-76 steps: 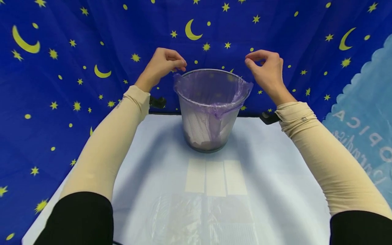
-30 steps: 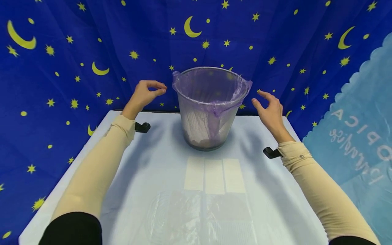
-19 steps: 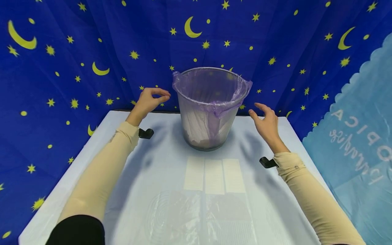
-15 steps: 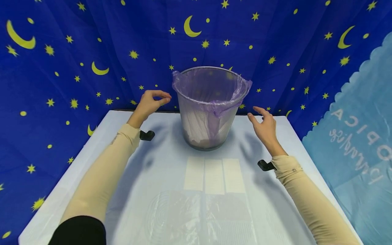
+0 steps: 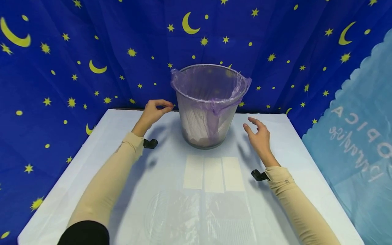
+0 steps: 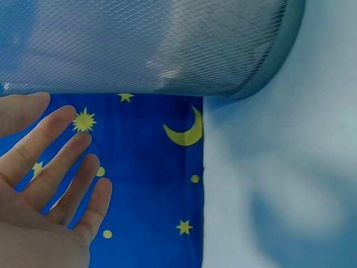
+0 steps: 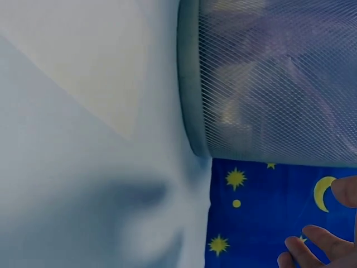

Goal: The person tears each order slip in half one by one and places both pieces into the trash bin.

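A silver mesh waste bin (image 5: pixel 199 126) stands upright at the back middle of the table. Lining it is a thin purple plastic bag (image 5: pixel 217 108), its edge folded over the rim and bunched at the front and right. To the left of the bin, apart from it, my left hand (image 5: pixel 153 114) hovers with relaxed fingers and holds nothing. My right hand (image 5: pixel 258 136) is on the other side, also holding nothing, thumb and fingers spread apart. Both wrist views show the bin's mesh wall (image 6: pixel 167 44) near the hands with a gap between. Pale material shows through the lower mesh.
In front of the bin, several flat pale rectangles lie side by side, such as the middle strip (image 5: pixel 213 175). Nearer me are clear plastic sheets (image 5: pixel 199 217) on the white table (image 5: pixel 128 211). A blue star-patterned curtain (image 5: pixel 137 30) hangs right behind the bin.
Both hands have come down from above the bin's rim to beside its sides. The right hand's fingers have spread from a pinched shape. The bin and bag have stayed in place.
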Demonstrator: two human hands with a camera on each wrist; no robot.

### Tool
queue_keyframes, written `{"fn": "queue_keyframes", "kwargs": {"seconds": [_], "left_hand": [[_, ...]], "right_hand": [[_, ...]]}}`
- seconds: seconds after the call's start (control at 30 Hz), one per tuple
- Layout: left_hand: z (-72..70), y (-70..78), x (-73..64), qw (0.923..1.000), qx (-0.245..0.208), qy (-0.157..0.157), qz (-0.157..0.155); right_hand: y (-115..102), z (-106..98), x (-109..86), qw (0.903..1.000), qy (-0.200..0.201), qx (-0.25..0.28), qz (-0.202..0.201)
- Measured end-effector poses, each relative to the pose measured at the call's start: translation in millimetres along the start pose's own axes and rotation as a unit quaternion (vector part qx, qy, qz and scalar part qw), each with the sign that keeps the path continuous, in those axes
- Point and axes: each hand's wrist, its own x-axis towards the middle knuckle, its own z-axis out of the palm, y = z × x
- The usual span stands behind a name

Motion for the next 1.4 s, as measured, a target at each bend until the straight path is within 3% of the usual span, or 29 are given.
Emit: {"fn": "queue_keyframes", "kwargs": {"seconds": [0.3,0.6,0.83,1.0,1.2,1.4], "left_hand": [[16.9,-20.1,-10.3,0.9994,-0.032,0.001,0.012],[34.0,-39.5,-25.2,0.9977,-0.067,-0.004,0.002],[51.4,-54.5,-41.1,0.9930,-0.117,-0.010,-0.018],[58.0,-63.6,-49.8,0.9902,-0.138,0.005,-0.024],[59.7,-75.2,-57.2,0.9909,-0.128,0.000,-0.042],[62.0,-82.3,-62.1,0.9924,-0.117,0.009,-0.036]], "right_hand": [[11.3,8.7,-14.6,1.0000,0.001,0.003,0.008],[18.7,16.7,-29.8,0.9994,-0.013,0.005,0.031],[30.8,16.6,-38.4,0.9989,0.005,0.010,0.046],[34.5,18.2,-38.0,0.9989,0.007,0.013,0.044],[39.8,23.7,-40.7,0.9985,0.011,0.019,0.050],[41.9,26.8,-45.1,0.9982,0.011,0.029,0.052]]}}
